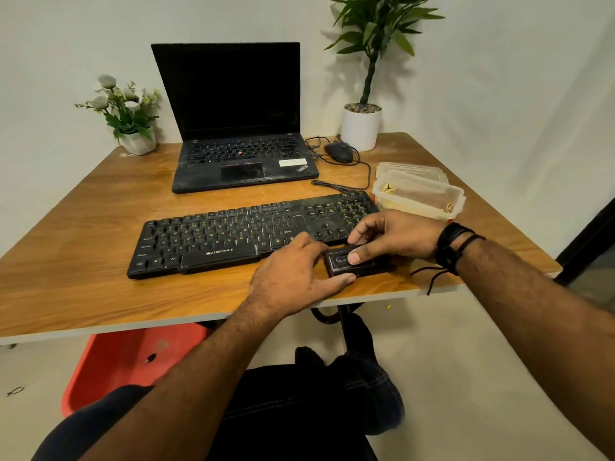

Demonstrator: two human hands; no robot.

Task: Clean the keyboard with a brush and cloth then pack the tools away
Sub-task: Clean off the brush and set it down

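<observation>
- Gripping a small dark case [357, 264] at the table's [100, 294] front edge, left hand [293, 277] clasps its end; right hand [392, 239] pinches its top.
- Keyboard [233, 234] lies at ten o'clock, untouched.
- Prying near the edge may tip the case off.

head view | worn on the head | looks forward-down | near, over table [100, 294]

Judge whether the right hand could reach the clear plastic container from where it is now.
Probably yes: the right hand sits just in front of the clear plastic container, with only the keyboard's low corner between them.
</observation>
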